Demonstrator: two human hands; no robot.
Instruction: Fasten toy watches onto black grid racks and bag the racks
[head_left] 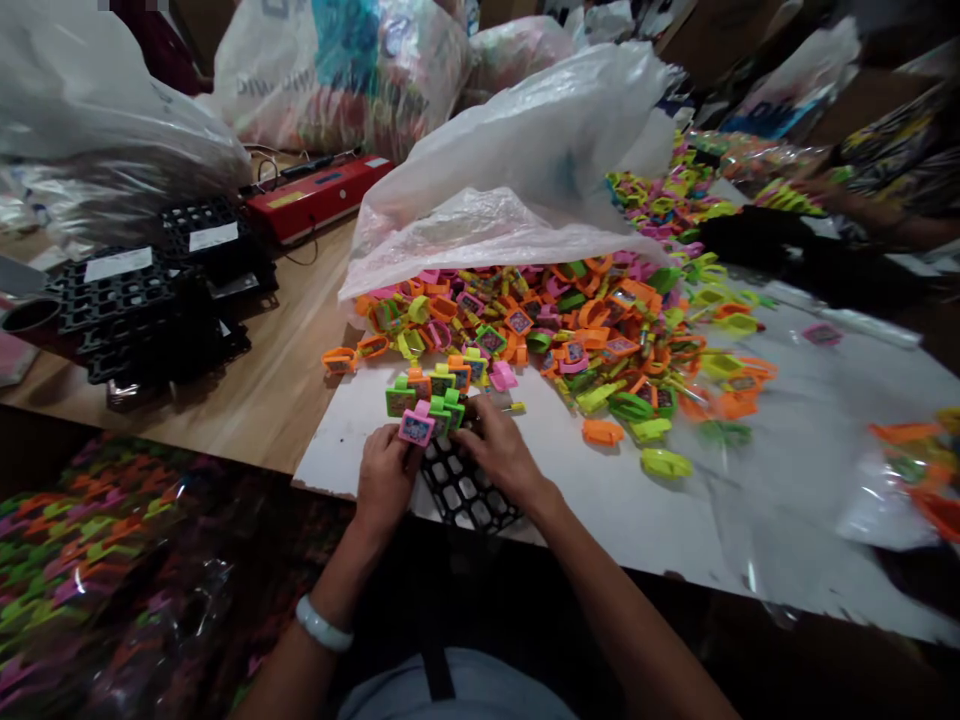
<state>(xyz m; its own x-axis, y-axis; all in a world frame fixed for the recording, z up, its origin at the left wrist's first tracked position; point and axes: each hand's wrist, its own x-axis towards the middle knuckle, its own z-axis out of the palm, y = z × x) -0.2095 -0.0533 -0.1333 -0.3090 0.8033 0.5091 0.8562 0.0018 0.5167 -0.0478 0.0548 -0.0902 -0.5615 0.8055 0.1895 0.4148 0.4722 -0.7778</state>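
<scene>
Head view; clock face centred on the black grid tray [465, 485], 12 pointing away from the wearer.

Edges: tray lies at the near edge of the white board [637, 510]. Bare board opens from 3 to 4 o'clock; bare wooden tabletop [289, 335] at 10. Toward 12 the room is taken up by the loose pile [540, 320], its nearest pieces just beyond the hands.

Containers: tray's near cells show pale bottoms; far end carries a cluster of toy watches, green [446, 408], orange, yellow and one pink toy watch [417, 425] at the near left. Translucent bag [525, 140] at 12 to 1, mouth toward the wearer, pile spreading from under its lip. Stacked black trays [142, 300] at 10, red device [322, 195] at 11. Clear plastic with more coloured pieces [97, 550] at 8 to 9, below table level.

Hands: left hand [386, 475] curled, fingertips at the pink watch; cannot tell whether it pinches. Right hand [499, 445] bent over the cluster's right side, fingertips partly hidden; grip cannot be told.
</scene>
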